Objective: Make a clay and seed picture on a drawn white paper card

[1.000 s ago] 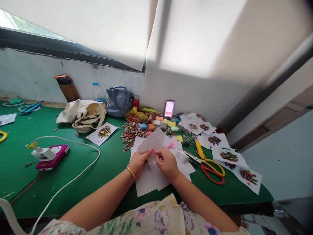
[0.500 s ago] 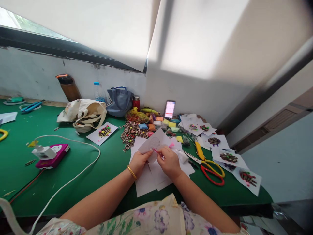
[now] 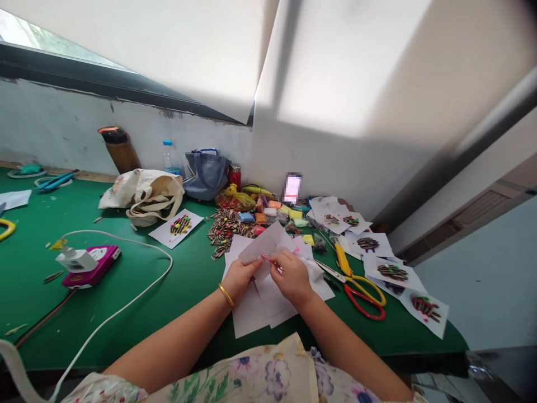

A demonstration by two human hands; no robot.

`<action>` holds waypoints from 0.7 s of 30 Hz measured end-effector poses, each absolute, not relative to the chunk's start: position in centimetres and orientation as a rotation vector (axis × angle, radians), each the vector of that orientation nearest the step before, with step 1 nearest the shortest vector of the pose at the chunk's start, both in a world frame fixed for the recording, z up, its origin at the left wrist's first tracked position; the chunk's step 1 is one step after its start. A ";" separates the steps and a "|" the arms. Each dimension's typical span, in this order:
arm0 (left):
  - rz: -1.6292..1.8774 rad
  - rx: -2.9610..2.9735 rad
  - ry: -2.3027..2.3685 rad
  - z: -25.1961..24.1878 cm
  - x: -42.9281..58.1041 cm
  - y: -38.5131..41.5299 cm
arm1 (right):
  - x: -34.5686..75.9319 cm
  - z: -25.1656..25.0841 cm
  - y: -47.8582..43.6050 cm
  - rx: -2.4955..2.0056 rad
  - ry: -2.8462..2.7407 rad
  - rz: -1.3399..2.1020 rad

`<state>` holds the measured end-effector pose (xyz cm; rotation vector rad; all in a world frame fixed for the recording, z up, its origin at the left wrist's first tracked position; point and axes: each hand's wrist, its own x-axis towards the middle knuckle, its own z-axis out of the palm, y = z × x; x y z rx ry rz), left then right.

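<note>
A pale blind (image 3: 335, 73) hangs behind a green table (image 3: 138, 319), whose far middle holds a heap of striped seeds (image 3: 226, 223) and coloured packets (image 3: 260, 219), probably put there to be within easy reach. The left hand (image 3: 240, 278) pinches the lower edge of a white card (image 3: 273, 232) under its thumb, seemingly to keep it steady and tipped up above the loose sheets (image 3: 251, 323); the drawn outline on it faces the person. The right hand (image 3: 290, 278) nips a small pink piece (image 3: 267, 258) in its fingertips at the card's lower part, a fine grip that likely suits so slight a thing; whether it touches the card I cannot tell. Scissors (image 3: 364, 291) lie just right of the sheets, handles toward the near right, perhaps for ready picking up. A phone (image 3: 292, 188) stands upright near the wall, presumably for viewing.
</note>
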<state>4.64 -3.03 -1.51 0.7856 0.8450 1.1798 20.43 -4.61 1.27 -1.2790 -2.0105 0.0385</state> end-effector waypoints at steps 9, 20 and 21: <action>1.179 0.753 0.832 -1.2 4.6 -3.1 | 20.5 1.2 -4.6 -1.274 -1.985 0.043; 1.218 0.647 0.730 -0.5 4.6 -3.6 | 20.3 1.2 -5.1 -1.267 -1.870 0.186; 1.218 0.646 0.712 -0.3 4.6 -3.6 | 20.3 1.2 -5.1 -1.262 -1.869 0.193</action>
